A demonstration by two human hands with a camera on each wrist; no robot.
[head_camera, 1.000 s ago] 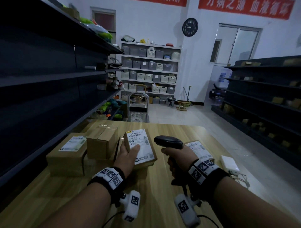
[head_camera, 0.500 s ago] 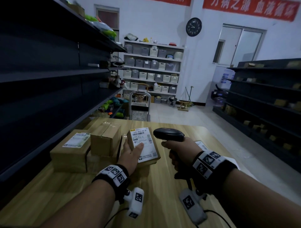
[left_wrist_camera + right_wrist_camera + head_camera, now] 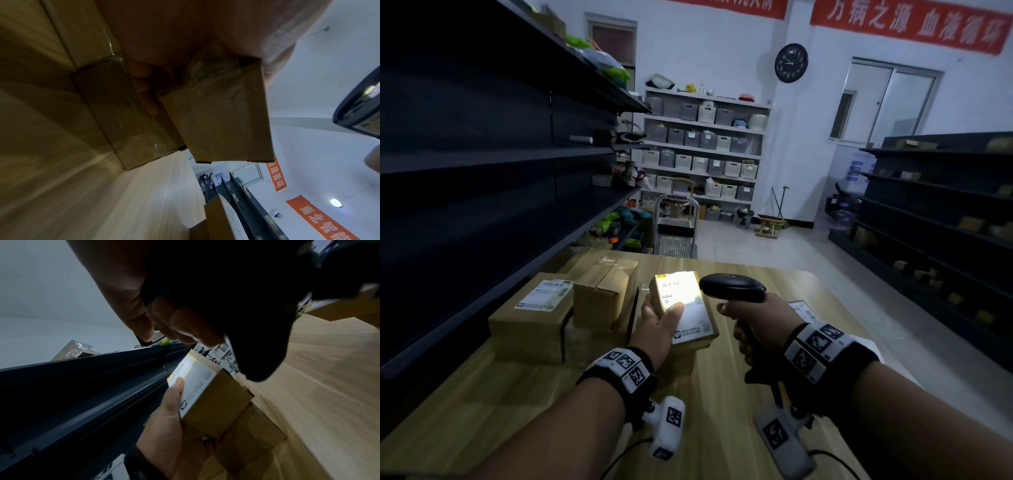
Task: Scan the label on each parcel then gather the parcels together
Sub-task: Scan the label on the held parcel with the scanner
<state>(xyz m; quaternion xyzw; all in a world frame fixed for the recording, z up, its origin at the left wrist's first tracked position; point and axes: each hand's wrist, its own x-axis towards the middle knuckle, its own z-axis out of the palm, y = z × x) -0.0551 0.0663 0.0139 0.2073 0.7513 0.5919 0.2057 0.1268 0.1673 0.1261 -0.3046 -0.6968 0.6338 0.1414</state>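
The left hand (image 3: 659, 325) is close in, low over the worktop (image 3: 510, 404). Its fingers (image 3: 148, 95) curl under a small box (image 3: 685, 311) and the thumb lies on top, so the box is held up off the wood. The white label (image 3: 690, 310) faces up.

Just right of it, the right hand (image 3: 755, 320) is closed tight round the handle of the black scanner (image 3: 732, 287). The scanner's nose points left and down at the box.

The new thing is the light. Half a second ago the label was dull and the bars on it were easy to see. Now its far half glows bright white-yellow, and the glow spills onto the side of the tall box (image 3: 604, 294) next to it. The scanner head has also come in closer to the label. I think the scan is going on right now, so this box is nearly done. Next it can go with the others.

A bit farther left, the tall box sits touching a flat box (image 3: 530, 322) with its own label, up against the dark shelf (image 3: 482, 212). That looks like the gathered pile.

Behind the right wrist, one more box (image 3: 803, 308) peeks out on the worktop. It sits apart from the pile. I guess it may need scanning too.
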